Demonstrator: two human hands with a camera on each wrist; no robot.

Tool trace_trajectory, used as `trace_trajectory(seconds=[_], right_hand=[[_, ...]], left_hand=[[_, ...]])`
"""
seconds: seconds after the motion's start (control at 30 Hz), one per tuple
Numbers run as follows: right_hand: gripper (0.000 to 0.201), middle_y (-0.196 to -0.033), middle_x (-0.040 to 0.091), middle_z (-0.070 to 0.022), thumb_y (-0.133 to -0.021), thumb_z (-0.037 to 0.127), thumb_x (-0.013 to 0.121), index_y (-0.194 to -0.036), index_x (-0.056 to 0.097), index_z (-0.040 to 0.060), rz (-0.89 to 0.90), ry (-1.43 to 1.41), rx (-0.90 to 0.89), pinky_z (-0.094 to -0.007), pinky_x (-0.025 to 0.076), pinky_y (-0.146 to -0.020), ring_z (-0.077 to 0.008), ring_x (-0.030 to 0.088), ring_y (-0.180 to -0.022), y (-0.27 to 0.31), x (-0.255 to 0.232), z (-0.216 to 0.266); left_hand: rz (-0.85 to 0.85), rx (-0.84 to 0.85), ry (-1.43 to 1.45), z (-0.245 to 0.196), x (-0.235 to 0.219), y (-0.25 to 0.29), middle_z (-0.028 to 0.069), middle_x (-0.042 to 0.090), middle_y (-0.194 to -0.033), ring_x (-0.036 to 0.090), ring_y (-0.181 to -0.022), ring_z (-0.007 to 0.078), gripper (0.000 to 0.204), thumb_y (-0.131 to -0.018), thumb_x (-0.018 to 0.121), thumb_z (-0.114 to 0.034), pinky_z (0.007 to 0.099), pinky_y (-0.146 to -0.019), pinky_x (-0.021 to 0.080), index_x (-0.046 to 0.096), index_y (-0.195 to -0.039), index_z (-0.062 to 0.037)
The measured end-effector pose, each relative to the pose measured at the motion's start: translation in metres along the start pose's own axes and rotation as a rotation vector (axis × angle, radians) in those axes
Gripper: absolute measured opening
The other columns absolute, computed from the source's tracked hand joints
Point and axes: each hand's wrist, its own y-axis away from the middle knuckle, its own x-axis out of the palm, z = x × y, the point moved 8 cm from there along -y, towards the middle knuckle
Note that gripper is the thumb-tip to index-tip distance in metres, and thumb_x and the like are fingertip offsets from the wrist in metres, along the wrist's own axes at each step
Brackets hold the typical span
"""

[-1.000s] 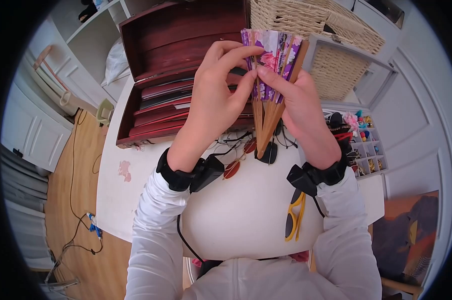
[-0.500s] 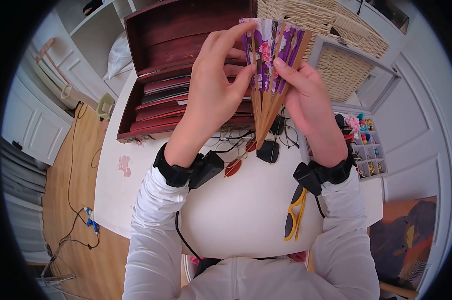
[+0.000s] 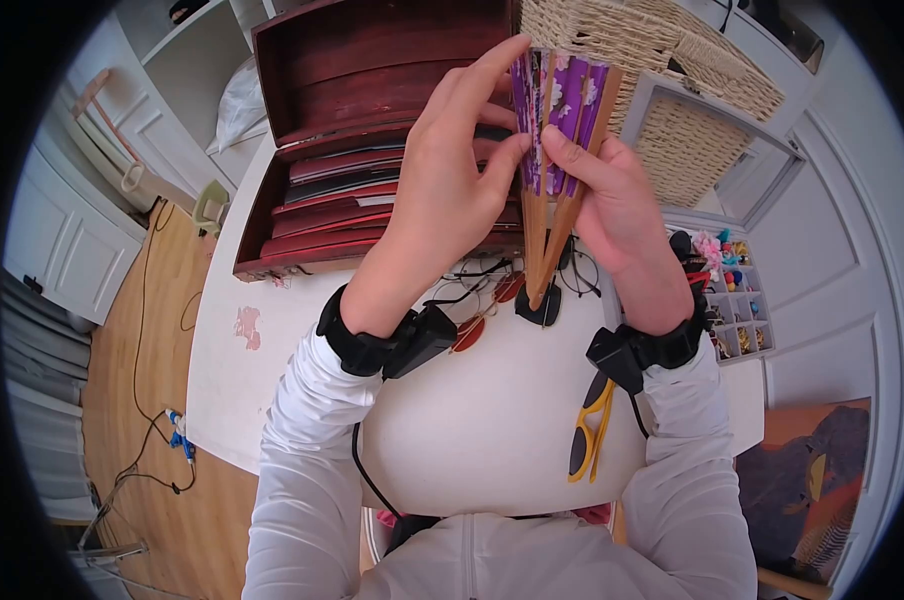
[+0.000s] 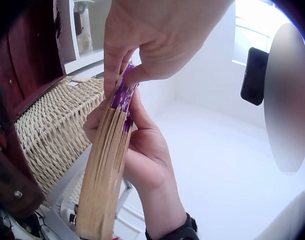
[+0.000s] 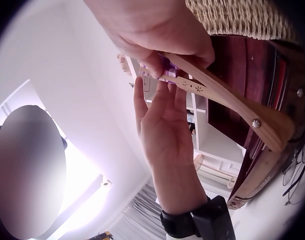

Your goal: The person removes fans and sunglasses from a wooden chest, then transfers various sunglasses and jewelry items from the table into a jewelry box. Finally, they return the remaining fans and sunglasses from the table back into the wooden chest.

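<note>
A folding fan (image 3: pixel 557 110) with purple flowered paper and wooden ribs stands upright above the table, almost folded. My left hand (image 3: pixel 472 130) pinches its left edge, thumb on the near face and long fingers up along the side. My right hand (image 3: pixel 582 170) grips the right guard stick, thumb laid across the paper. In the left wrist view the stacked ribs of the fan (image 4: pixel 105 170) lie between the left hand (image 4: pixel 157 35) and the right hand (image 4: pixel 147 160). The right wrist view shows the fan's wooden guard (image 5: pixel 227 97) under the right hand (image 5: pixel 152 30), with the left hand (image 5: pixel 167 130) against it.
A dark red wooden box (image 3: pixel 372 180) of flat cases stands open behind the hands. A wicker basket (image 3: pixel 652 40) is at the back right. Several glasses (image 3: pixel 482 320) and yellow sunglasses (image 3: pixel 587 440) lie on the white table (image 3: pixel 492 420). A compartment tray (image 3: pixel 737 300) of trinkets sits right.
The fan has gone from partly spread to nearly folded as both hands pressed its sides together. My left fingers now reach higher along its edge.
</note>
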Motion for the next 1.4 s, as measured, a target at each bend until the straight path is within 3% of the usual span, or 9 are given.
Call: trace_trajectory(seconds=[0.37,0.67,0.9,0.97,1.4], right_hand=[[0.021,-0.092,0.059,-0.0022,-0.086,0.013,0.064,-0.104,0.057,0.0033,0.006,-0.003,-0.014,-0.0264,0.048,-0.074,-0.0093,0.057,-0.082,0.002,0.000,-0.001],[0.027,-0.099,0.062,-0.0062,-0.094,0.021,0.050,-0.112,0.057,0.0005,0.074,-0.006,-0.094,-0.0299,0.046,-0.082,-0.0124,0.058,-0.089,0.003,0.012,0.017],[0.027,-0.100,0.062,-0.0073,-0.094,0.018,0.051,-0.112,0.056,-0.0011,0.115,0.065,-0.135,-0.0303,0.045,-0.083,-0.0131,0.057,-0.088,0.002,0.010,0.015],[0.025,-0.099,0.063,-0.0073,-0.093,0.016,0.053,-0.111,0.057,-0.0007,0.095,0.055,-0.134,-0.0293,0.046,-0.082,-0.0135,0.057,-0.087,0.001,0.009,0.015],[0.024,-0.097,0.063,-0.0081,-0.088,0.012,0.061,-0.106,0.056,-0.0015,0.080,0.047,-0.122,-0.0282,0.047,-0.082,-0.0131,0.060,-0.089,0.000,0.004,0.013]], left_hand=[[0.042,-0.023,-0.052,0.002,0.002,-0.001,0.0091,0.048,-0.115,0.058,-0.095,0.0148,0.040,-0.080,0.060,0.005,0.0255,-0.078,0.054,0.054,-0.119,-0.0023],[0.006,-0.090,0.069,0.006,-0.009,-0.006,0.0099,0.049,-0.118,0.059,-0.098,0.0161,0.040,-0.080,0.060,0.007,0.0261,-0.082,0.053,0.049,-0.118,0.0044],[-0.002,-0.097,0.094,0.008,-0.008,-0.005,0.0108,0.050,-0.120,0.058,-0.098,0.0160,0.041,-0.081,0.059,0.008,0.0262,-0.082,0.053,0.047,-0.119,0.0045],[-0.050,-0.048,0.130,0.008,-0.009,-0.005,0.0101,0.048,-0.110,0.059,-0.089,0.0154,0.038,-0.076,0.059,0.010,0.0235,-0.069,0.057,0.054,-0.113,-0.0011],[-0.080,-0.019,0.116,0.006,-0.010,-0.005,0.0103,0.049,-0.109,0.060,-0.089,0.0170,0.040,-0.076,0.060,0.010,0.0242,-0.069,0.057,0.054,-0.113,-0.0016]])
